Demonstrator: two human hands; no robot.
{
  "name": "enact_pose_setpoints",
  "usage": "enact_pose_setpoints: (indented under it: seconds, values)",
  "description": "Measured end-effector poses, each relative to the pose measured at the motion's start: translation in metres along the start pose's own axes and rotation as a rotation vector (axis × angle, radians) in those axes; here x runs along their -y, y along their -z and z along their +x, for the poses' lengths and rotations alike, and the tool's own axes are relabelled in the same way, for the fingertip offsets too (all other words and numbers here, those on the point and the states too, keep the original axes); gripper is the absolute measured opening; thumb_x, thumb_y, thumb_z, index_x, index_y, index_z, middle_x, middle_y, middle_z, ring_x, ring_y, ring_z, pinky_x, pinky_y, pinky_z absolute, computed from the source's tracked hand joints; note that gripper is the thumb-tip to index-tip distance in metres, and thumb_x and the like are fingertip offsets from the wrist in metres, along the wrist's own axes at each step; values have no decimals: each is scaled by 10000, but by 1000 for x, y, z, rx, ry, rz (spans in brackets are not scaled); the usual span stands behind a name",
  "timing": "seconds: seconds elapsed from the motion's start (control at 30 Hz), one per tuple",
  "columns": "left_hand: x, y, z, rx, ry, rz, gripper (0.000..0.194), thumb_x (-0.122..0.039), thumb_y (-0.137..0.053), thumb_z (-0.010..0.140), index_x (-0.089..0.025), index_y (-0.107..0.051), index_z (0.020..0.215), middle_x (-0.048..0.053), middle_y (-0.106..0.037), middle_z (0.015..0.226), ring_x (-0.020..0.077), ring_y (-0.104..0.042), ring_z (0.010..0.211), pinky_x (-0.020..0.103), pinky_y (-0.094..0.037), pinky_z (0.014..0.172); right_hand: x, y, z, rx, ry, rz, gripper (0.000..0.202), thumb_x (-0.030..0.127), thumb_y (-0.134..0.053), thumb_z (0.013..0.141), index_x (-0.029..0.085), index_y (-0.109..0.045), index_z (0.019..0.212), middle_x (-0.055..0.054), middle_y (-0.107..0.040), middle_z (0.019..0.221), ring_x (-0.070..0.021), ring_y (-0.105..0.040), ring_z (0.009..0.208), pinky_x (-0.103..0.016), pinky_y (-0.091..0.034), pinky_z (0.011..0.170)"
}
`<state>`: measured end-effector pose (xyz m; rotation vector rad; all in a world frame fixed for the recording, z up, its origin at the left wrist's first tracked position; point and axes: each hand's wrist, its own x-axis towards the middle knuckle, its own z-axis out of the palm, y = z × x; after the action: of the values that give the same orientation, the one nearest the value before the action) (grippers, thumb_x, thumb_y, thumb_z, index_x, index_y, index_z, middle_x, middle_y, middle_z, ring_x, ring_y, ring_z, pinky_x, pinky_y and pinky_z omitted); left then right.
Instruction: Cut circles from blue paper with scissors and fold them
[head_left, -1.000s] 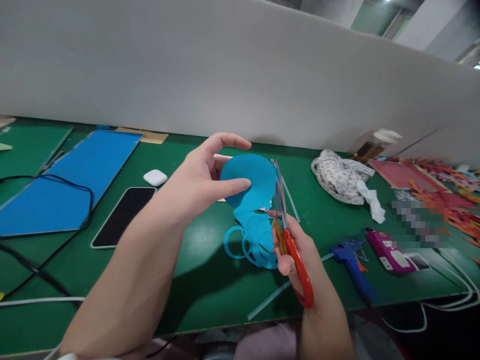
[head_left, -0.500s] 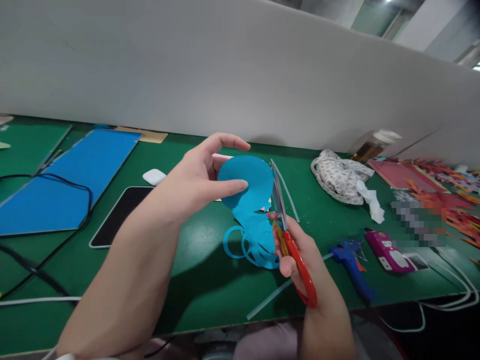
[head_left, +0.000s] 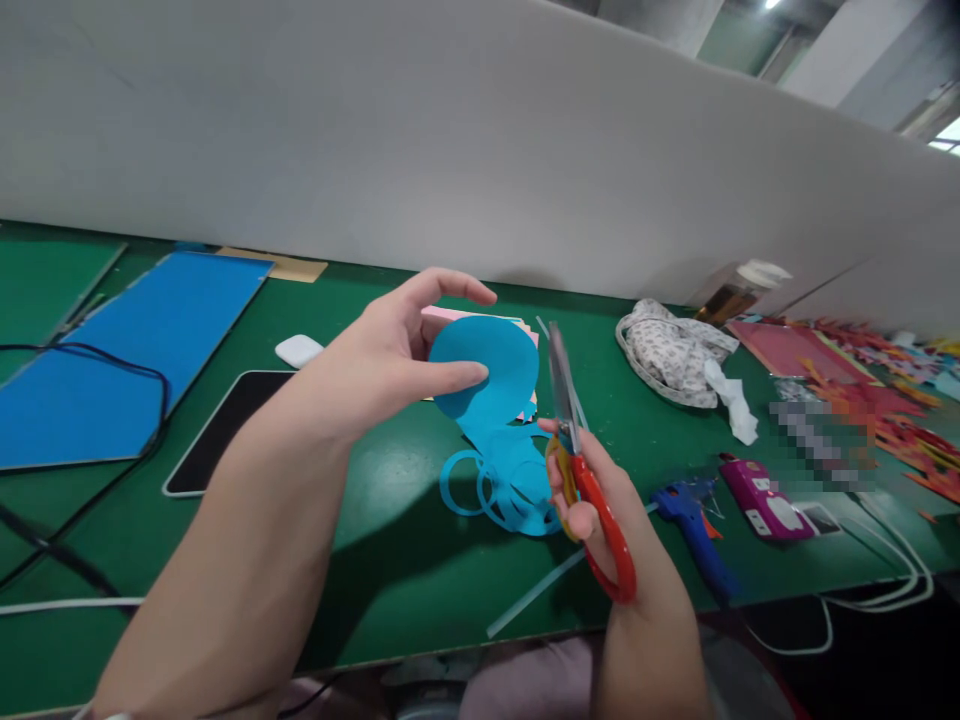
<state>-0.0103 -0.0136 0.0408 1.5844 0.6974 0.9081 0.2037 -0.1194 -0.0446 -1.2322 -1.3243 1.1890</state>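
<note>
And the scissors (head_left: 568,425) come away from the blue disc (head_left: 487,345): half a second ago the blades sit right against its right-hand edge, and now a sliver of green shows between them, with the whole view sliding a touch as well. The left hand (head_left: 405,345) stays clamped on the disc, thumb pressed flat on its face, index finger lifted clear above it, the other fingers mostly hidden behind. The right hand (head_left: 616,488) is closed on the scissors' handles, blades pointing up and away; they look nearly together, though I can't swear to it. So here's the disc, held above the green table (head_left: 390,500), pink paper (head_left: 441,314) peeking out behind it, and I can't tell whether that's gripped too. Just below lie the blue offcuts (head_left: 501,455), curled rings among them. My read is trimming, with the disc's outline looking nearly round. If another snip is wanted, it calls for the left hand to turn the disc a little, the blades to open, and the right hand to bring them back shallow along the edge, well clear of that thumb.
</note>
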Motion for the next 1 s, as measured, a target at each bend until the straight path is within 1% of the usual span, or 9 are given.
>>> enact_pose_setpoints:
  seconds: [0.1,0.2,0.3,0.37,0.47,0.57,0.7,0.8,1.0]
  values:
    - [6,0,3,4,11,74,441,-189,-728,740,-244,-520,1126,-17,-668,793,126,-652,649,199,-540,524,1,-2,2,-7,8,128,928,797,-624,569,293,-487,1337,-8,-501,863,-114,-456,587,-261,-434,520]
    - [12,0,6,15,3,185,492,-223,-740,720,-249,-530,1164,-4,-659,766,146,-643,634,207,-505,482,3,-3,2,21,20,142,909,800,-600,600,288,-486,1343,-26,-556,890,-127,-498,597,-280,-456,544]
    - [16,-4,9,37,-8,230,511,-217,-730,719,-248,-536,1191,-1,-646,755,142,-628,632,211,-490,492,3,-4,4,19,32,169,738,729,-584,716,281,-531,1300,-21,-576,856,-111,-510,553,-277,-462,524]
    - [18,-8,10,68,-4,240,510,-217,-717,723,-252,-536,1199,7,-647,810,133,-619,649,208,-481,504,1,-6,6,-35,44,228,571,605,-608,792,284,-552,1261,3,-567,807,-88,-497,514,-259,-465,504]
    - [23,-17,13,144,25,256,504,-208,-695,730,-249,-530,1204,10,-629,890,111,-595,669,190,-461,513,-1,-11,12,-165,15,287,463,425,-646,816,299,-537,1248,37,-547,776,-72,-515,498,-245,-492,503]
    - [29,-25,15,281,91,280,512,-200,-663,741,-237,-502,1226,-25,-598,756,95,-556,605,176,-417,484,-4,-13,18,-282,12,242,506,327,-674,782,295,-510,1260,42,-557,798,-80,-555,505,-260,-523,512]
    - [34,-32,17,403,119,314,516,-202,-638,747,-237,-493,1241,-41,-573,684,94,-527,565,174,-350,451,-9,-13,20,-317,54,236,562,270,-679,759,293,-482,1285,40,-571,773,-90,-555,517,-254,-518,482]
    - [35,-35,17,377,80,338,503,-183,-631,743,-236,-514,1229,-52,-540,657,86,-488,546,174,-328,451,-11,-13,20,-377,84,179,528,250,-691,751,287,-513,1246,45,-552,756,-81,-538,507,-242,-510,465]
    - [40,-42,21,160,52,271,459,-171,-643,750,-211,-522,1191,-63,-470,620,80,-437,541,178,-372,475,-7,-22,21,-496,93,181,528,247,-664,756,280,-492,1254,78,-490,677,-86,-544,438,-285,-536,491]
